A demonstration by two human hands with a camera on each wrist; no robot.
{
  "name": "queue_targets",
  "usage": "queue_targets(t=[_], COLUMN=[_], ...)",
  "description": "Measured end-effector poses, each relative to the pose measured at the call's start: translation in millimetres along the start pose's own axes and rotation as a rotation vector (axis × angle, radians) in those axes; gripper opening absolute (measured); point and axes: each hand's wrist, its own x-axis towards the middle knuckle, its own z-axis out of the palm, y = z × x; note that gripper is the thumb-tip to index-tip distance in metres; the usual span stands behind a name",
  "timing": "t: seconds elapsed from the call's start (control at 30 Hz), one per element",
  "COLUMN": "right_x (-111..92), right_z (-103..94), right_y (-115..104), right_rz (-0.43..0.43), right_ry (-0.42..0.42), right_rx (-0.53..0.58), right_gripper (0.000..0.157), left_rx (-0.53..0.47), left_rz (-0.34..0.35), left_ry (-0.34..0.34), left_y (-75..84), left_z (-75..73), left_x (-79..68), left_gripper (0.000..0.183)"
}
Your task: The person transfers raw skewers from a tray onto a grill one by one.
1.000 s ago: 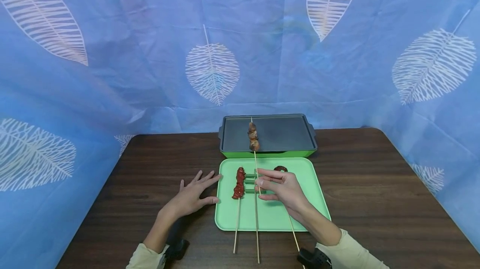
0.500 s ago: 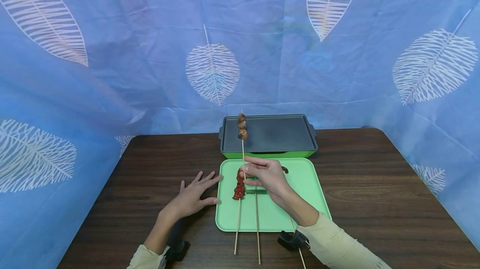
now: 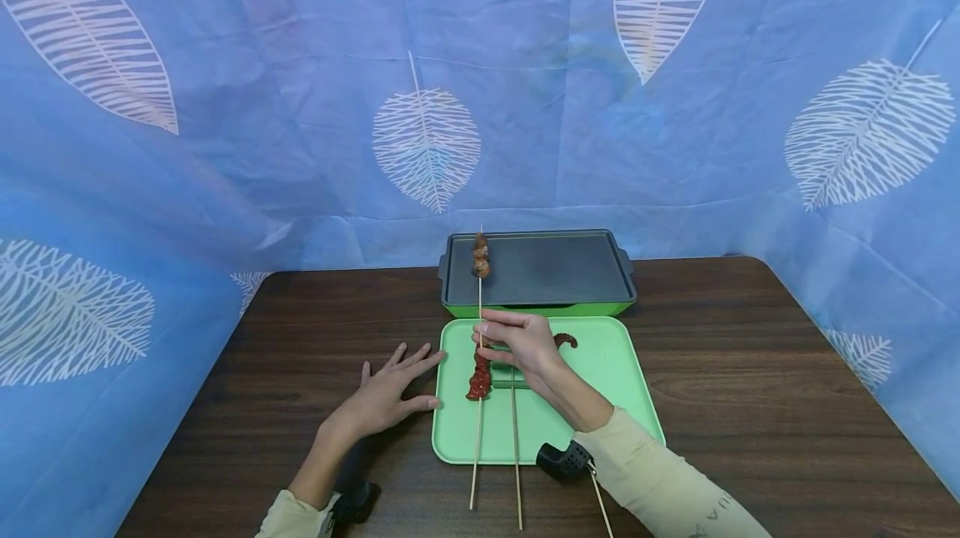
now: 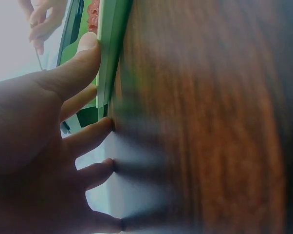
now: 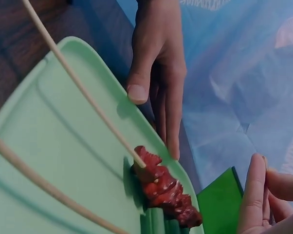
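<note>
My right hand (image 3: pixel 528 351) pinches the bamboo stick of a skewer of brown meat chunks (image 3: pixel 481 256). The meat end overlaps the left part of the dark griddle plate (image 3: pixel 555 265) in the head view. My left hand (image 3: pixel 386 392) lies with fingers spread at the left edge of the light green tray (image 3: pixel 600 409). In the left wrist view its thumb (image 4: pixel 83 56) rests on the tray rim. A skewer of glossy red meat (image 5: pixel 168 192) and one with green pieces (image 3: pixel 512 384) lie on the tray; my right hand partly covers both.
A curled dark red piece (image 3: pixel 567 341) shows on the tray beyond my right hand; a stick (image 3: pixel 602 509) emerges below my right sleeve. Skewer sticks overhang the tray's near edge. The griddle's green base (image 3: pixel 600 308) stands right behind the tray on the brown wooden table (image 3: pixel 750 371).
My right hand has moved left and slightly away from me with the brown meat skewer, from over the tray's middle to above the red skewer. My left hand has stayed in place.
</note>
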Motion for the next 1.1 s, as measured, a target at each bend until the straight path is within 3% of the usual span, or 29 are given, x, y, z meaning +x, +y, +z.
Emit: queue_targets(t=[0.27, 0.4, 0.67, 0.87, 1.1], right_x=[8, 7, 9, -5, -33], right_z=[-4.1, -8.8, -7.6, -17.2, -37.4], right_y=[9, 14, 15, 9, -6], right_rz=[0.031, 0.043, 0.053, 0.044, -0.033], right_ry=[-0.043, -0.039, -0.117, -0.159, -0.204], right_rx=[-0.011, -0.026, -0.082, -0.188, -0.295], right_gripper=[0.043, 0.042, 0.045, 0.046, 0.047], left_rx=[-0.004, -0.023, -0.025, -0.023, -0.019], left_rz=[-0.005, -0.001, -0.024, -0.008, 0.01], left_ry=[0.022, -0.003, 0.012, 0.009, 0.006], left_y=[-1.8, -1.1, -4.2, -3.3, -1.3], left_z=[4.5, 8.7, 7.6, 5.0, 0.6], left_x=[-4.0, -3.3, -7.2, -5.4, -1.9], left_gripper=[0.072, 0.073, 0.072, 0.072, 0.072])
